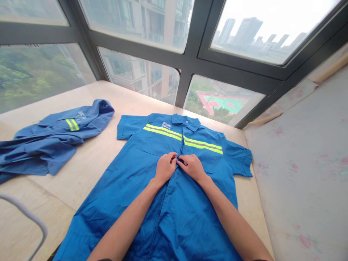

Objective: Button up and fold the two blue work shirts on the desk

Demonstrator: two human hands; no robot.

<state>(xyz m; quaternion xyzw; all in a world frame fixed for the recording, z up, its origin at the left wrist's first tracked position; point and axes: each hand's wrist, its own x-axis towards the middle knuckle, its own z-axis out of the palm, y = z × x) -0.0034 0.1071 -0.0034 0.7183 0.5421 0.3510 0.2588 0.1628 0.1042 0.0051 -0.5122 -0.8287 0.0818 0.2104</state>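
A blue short-sleeved work shirt (136, 174) with yellow-green reflective bands lies front side up, its collar toward the window. At the middle of its chest, my left hand (166, 166) pinches the front placket between thumb and fingers. My right hand (193, 166) grips the same placket just beside it, the fingertips of both hands nearly meeting. Whether a button sits between the fingers is too small to make out. Above the hands the placket is parted a little below the collar. White lettering marks the chest on the left.
A second blue garment (54, 134) with a reflective strip lies crumpled at the left on the pale surface (92, 163). A grey curved tube (35, 217) stands at the lower left. Dark window frames (187, 72) border the back, and a flowered wall (299, 181) the right.
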